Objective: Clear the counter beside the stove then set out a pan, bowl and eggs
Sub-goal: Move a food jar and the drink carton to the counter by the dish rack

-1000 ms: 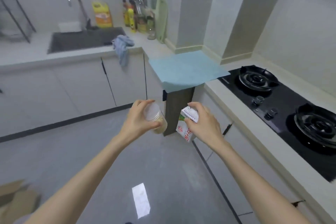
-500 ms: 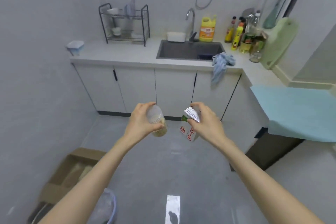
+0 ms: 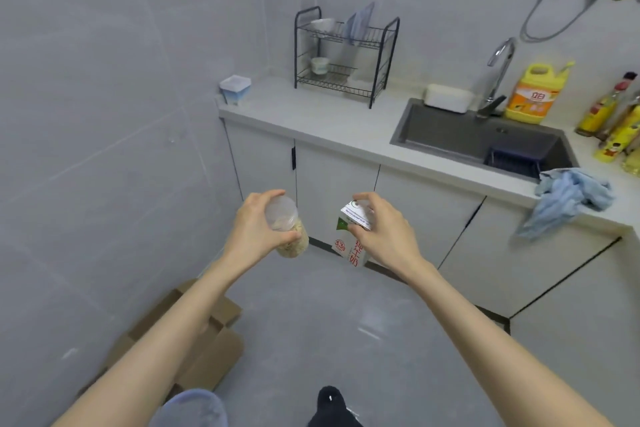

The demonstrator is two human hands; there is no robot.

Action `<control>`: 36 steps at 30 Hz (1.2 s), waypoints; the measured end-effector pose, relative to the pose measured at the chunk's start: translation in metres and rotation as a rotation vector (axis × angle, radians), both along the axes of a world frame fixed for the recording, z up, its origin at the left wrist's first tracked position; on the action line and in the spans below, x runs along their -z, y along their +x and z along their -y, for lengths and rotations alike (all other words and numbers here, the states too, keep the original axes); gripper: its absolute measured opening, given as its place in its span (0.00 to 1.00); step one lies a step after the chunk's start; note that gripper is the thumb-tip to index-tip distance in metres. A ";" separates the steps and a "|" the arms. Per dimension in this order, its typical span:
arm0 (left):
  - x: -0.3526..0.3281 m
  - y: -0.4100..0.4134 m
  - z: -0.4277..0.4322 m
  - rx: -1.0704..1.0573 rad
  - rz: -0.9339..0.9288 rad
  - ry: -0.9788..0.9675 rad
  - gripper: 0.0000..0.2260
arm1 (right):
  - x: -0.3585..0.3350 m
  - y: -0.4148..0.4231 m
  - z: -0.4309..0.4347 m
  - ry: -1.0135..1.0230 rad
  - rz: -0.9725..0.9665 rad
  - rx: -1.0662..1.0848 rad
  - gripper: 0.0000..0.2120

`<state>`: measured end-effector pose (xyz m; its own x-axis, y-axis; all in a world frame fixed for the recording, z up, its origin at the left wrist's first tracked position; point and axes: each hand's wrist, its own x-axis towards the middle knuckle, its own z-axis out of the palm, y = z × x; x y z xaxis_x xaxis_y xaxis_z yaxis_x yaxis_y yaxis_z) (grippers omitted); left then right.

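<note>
Boxes [image 3: 207, 350] on floor [image 3: 329, 322], part hidden by left arm. Left hand [image 3: 254, 229] grips jar [image 3: 291, 236] by lid; contents possibly oats. Right hand [image 3: 384, 236] pinches carton [image 3: 348, 248] top. Both held over floor. Table [image 3: 346, 125] beyond: rack [image 3: 346, 55], sink [image 3: 467, 135]; bottles [image 3: 620, 128] cut off at right.

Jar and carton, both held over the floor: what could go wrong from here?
1. The left hand grips the jar at its lid end; a loose lid could let the body drop.
2. The right hand pinches the milk carton by its top, tilted; it may slip or leak.
3. Cardboard boxes lie on the floor close by, a possible trip hazard.
</note>
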<state>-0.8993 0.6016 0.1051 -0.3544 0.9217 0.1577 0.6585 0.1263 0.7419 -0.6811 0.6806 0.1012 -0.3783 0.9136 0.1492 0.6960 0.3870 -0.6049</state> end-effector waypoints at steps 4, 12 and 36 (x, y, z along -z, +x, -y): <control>-0.007 -0.029 -0.053 -0.047 0.017 -0.013 0.34 | -0.006 -0.037 -0.072 -0.016 0.018 -0.071 0.21; -0.013 -0.102 -0.157 -0.159 0.038 0.001 0.35 | -0.018 -0.122 -0.195 -0.030 0.009 -0.162 0.21; 0.004 -0.368 -0.504 0.027 0.052 -0.044 0.35 | 0.001 -0.378 -0.512 -0.100 0.059 -0.026 0.22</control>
